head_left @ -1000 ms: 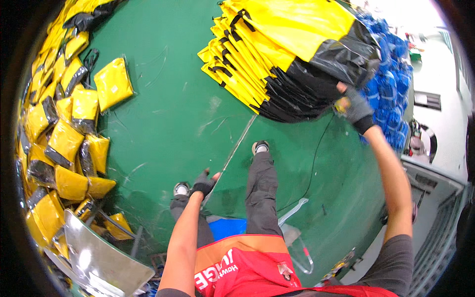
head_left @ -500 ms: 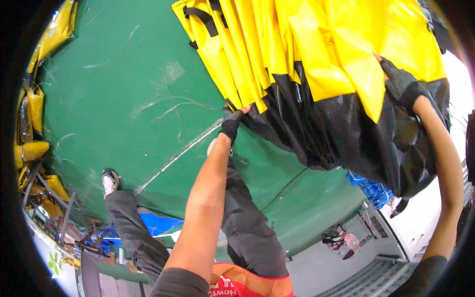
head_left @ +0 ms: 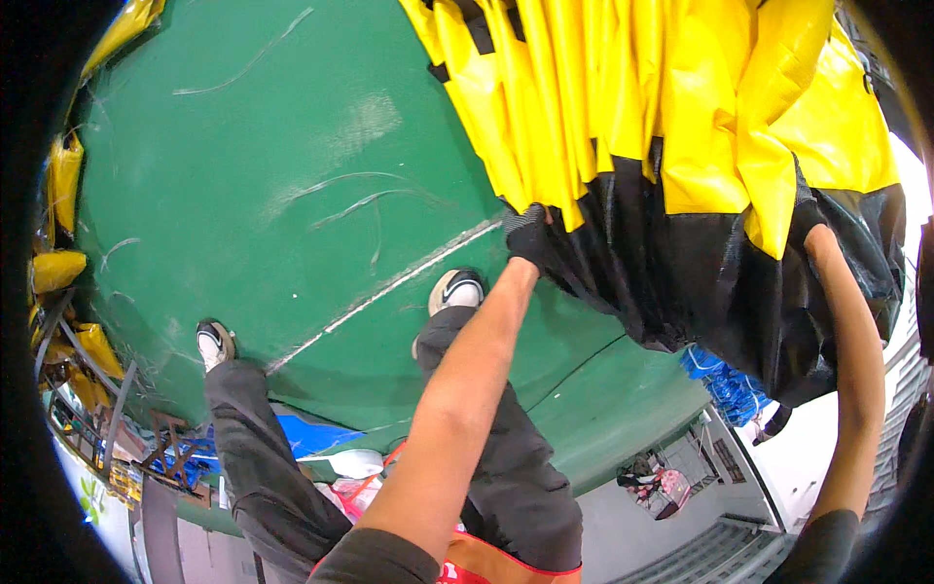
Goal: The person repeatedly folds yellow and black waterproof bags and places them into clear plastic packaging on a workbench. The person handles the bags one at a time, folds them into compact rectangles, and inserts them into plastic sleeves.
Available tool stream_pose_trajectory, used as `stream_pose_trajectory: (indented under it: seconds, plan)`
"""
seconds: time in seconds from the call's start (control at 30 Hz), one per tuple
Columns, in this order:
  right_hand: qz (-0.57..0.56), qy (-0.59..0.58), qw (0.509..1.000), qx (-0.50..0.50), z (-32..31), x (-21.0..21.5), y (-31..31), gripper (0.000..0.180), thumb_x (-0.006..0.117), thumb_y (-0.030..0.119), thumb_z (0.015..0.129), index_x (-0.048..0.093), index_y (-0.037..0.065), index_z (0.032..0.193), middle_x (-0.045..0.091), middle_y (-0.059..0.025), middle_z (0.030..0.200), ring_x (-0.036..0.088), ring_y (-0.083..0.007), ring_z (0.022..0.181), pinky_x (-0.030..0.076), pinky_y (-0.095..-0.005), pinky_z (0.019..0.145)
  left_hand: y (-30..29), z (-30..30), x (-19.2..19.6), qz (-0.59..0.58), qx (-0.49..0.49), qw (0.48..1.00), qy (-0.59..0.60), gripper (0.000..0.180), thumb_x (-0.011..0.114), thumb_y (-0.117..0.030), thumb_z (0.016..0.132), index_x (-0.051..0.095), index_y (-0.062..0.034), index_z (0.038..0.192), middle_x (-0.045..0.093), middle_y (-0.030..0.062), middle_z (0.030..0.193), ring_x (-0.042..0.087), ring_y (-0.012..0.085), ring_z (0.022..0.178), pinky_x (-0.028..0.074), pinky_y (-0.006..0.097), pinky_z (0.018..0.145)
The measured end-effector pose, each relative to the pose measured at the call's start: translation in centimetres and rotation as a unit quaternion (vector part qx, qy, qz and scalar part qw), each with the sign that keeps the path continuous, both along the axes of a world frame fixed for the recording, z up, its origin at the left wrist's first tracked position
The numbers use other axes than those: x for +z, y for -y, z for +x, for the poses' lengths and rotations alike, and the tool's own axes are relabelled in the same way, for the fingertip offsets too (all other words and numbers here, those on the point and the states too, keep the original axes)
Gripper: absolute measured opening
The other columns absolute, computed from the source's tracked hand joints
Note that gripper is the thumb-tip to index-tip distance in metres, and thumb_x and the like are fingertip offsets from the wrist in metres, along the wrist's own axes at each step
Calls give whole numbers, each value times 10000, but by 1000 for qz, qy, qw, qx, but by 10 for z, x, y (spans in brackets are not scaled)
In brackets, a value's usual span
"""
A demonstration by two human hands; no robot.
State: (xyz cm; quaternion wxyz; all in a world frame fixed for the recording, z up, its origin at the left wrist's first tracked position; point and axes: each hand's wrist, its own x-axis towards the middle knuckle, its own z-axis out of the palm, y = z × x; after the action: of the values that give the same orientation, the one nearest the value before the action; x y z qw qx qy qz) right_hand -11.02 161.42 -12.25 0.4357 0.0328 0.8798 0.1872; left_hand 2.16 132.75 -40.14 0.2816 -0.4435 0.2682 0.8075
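A large bundle of glossy yellow-and-black coated fabric (head_left: 710, 175) spreads over the upper right, its yellow part pleated in several layers above a loose black part. Black straps (head_left: 477, 27) show at its upper left. My left hand (head_left: 528, 234), in a dark fingerless glove, is closed on the bundle's left edge where yellow meets black. My right hand (head_left: 806, 206), gloved too, sits at the right side behind a raised yellow fold. That fold hides its fingers, so I cannot make out their grip.
The green floor (head_left: 243, 195) carries a pale line and loose clear strips. Yellow wrapped packages (head_left: 60, 273) line the left edge beside a metal frame. Blue stringy material (head_left: 725, 384) lies under the bundle. My shoes (head_left: 457, 290) stand on the floor.
Both hands and the bundle sit farther right and slightly lower in view. My right hand, earlier with fingers spread on the yellow, is now mostly behind a fold. My right foot shows more.
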Motion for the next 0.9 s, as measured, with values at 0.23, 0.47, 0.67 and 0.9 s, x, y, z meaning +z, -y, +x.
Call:
stream_pose_trajectory:
  seconds: [0.23,0.47,0.67,0.9]
  plan:
    - [23,-24,999,-37,-6,10,54,632,540,312,895,324,137,1462,240,-169,1543,362,-431,1292,261,-447,1114,42,-12,38,57,26,998,1,84,519,-33,813,543,-102,773,540,51,669,530,201,645,428,323,610]
    - [11,-58,997,-49,35,24,7,654,539,299,885,302,198,1486,176,-120,1572,321,-438,1335,306,-455,1104,91,-59,96,-105,-221,969,-16,98,560,-90,757,560,-73,661,562,56,686,529,204,636,416,333,600]
    - [67,59,995,-36,14,49,85,665,485,262,887,252,185,1505,110,-130,1588,383,-466,1288,314,-501,1086,116,-62,120,-158,-156,975,-7,197,536,-174,870,628,-58,999,649,72,877,607,222,747,487,383,649]
    - [-16,-48,996,70,-24,77,147,589,438,362,936,281,240,1491,225,-137,1555,436,-488,1215,340,-534,1026,153,-11,47,-303,-211,928,-53,303,593,-232,843,635,-44,1076,668,144,981,630,293,868,488,390,707]
